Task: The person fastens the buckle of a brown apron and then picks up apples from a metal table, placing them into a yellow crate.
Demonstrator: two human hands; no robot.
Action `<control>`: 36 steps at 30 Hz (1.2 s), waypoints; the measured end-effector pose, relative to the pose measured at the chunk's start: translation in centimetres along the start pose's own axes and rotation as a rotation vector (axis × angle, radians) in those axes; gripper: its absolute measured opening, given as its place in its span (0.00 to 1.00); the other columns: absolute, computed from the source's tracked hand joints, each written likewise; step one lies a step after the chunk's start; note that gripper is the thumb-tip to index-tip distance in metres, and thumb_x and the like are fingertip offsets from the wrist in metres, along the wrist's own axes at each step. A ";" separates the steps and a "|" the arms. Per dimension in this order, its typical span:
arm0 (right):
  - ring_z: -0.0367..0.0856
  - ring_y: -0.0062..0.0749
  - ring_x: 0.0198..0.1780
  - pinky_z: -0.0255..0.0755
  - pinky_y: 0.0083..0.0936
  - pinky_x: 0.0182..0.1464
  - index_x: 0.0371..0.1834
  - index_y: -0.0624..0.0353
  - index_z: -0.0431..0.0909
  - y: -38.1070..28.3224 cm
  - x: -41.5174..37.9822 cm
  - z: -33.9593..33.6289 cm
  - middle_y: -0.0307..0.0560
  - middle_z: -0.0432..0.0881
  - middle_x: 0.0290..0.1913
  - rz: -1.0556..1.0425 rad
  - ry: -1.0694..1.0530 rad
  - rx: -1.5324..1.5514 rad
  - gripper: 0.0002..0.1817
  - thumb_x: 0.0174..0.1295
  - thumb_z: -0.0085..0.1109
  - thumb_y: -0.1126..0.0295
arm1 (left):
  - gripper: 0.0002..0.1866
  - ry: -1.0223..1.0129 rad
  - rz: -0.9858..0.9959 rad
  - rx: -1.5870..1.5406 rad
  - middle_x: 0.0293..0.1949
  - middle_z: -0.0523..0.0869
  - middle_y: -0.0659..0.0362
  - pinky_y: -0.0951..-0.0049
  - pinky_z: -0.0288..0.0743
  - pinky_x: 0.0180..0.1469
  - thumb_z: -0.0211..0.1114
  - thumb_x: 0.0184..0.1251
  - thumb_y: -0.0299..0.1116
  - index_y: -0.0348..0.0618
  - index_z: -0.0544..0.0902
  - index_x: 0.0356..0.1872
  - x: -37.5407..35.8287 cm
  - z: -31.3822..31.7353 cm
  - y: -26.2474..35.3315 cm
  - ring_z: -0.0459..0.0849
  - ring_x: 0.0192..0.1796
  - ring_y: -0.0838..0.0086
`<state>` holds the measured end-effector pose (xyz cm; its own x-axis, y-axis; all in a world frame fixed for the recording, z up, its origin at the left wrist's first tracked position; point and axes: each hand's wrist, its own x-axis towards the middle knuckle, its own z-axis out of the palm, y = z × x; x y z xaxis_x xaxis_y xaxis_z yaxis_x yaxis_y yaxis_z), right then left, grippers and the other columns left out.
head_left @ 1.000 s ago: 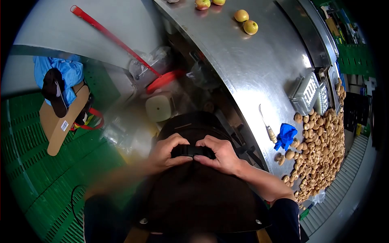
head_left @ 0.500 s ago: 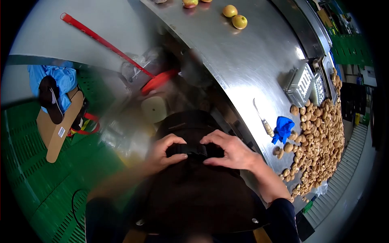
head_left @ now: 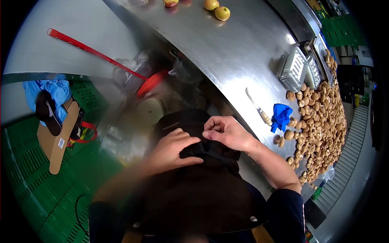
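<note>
A dark brown apron point(head_left: 186, 198) covers my front, with a black strap and buckle point(head_left: 198, 149) at the waist. My left hand point(head_left: 176, 149) grips the black buckle from the side, thumb below and fingers above. Just to the right and a little higher, my right hand point(head_left: 227, 133) is closed in a pinch at the black strap point(head_left: 212, 146). Its thumb and forefinger press together; the part of the strap between them is mostly hidden.
On the steel table point(head_left: 227, 52) at my right lie many brown mushrooms point(head_left: 322, 125), a knife point(head_left: 258, 107), a blue cloth or glove point(head_left: 281, 117), clear plastic punnets point(head_left: 293, 69) and apples point(head_left: 222, 13). A red long-handled tool point(head_left: 97, 52), cardboard point(head_left: 60, 137) and green crates point(head_left: 24, 162) are on the left.
My right hand has gone from a wide grip to a pinch, rising slightly. My left hand has moved right, onto the buckle. The view has shifted a little.
</note>
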<state>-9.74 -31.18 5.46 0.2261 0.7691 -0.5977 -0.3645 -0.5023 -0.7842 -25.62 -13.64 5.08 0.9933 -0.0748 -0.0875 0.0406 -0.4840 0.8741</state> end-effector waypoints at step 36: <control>0.80 0.41 0.32 0.74 0.30 0.35 0.40 0.58 0.82 -0.1 -6.1 -0.8 0.46 0.81 0.35 -0.576 0.421 -0.682 0.08 0.58 0.67 0.72 | 0.16 0.031 -0.214 -0.450 0.37 0.86 0.57 0.73 0.73 0.47 0.74 0.58 0.37 0.38 0.85 0.42 1.0 0.2 -0.9 0.82 0.42 0.71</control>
<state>-10.37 -36.19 9.05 0.5571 0.8305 -0.0009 0.4713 -0.3170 -0.8230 -24.66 -13.44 4.14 0.9601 0.0142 -0.2792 0.2796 -0.0604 0.9582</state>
